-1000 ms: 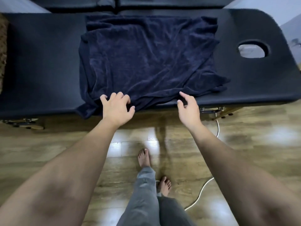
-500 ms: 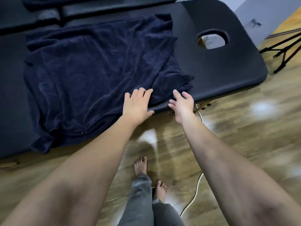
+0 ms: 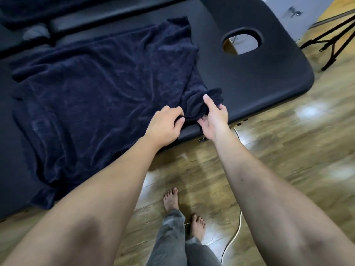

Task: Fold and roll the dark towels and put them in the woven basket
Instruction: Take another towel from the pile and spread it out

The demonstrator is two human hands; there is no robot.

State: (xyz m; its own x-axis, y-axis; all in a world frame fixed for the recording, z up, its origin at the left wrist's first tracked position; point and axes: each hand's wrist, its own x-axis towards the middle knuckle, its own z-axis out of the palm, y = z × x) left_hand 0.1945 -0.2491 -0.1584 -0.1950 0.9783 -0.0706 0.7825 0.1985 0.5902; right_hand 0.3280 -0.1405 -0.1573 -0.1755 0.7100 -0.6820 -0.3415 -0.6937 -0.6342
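A dark towel [image 3: 99, 100] lies spread and wrinkled over the black table [image 3: 249, 77], filling the left and centre of the frame. At its right near corner, the left hand [image 3: 165, 125] pinches the hem with curled fingers; the right hand [image 3: 213, 120] grips the bunched corner.

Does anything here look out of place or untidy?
The towel lies wrinkled and askew on the table; its near-left corner hangs over the edge. Both hands, left and right, grip its bunched right corner. Nothing looks damaged.
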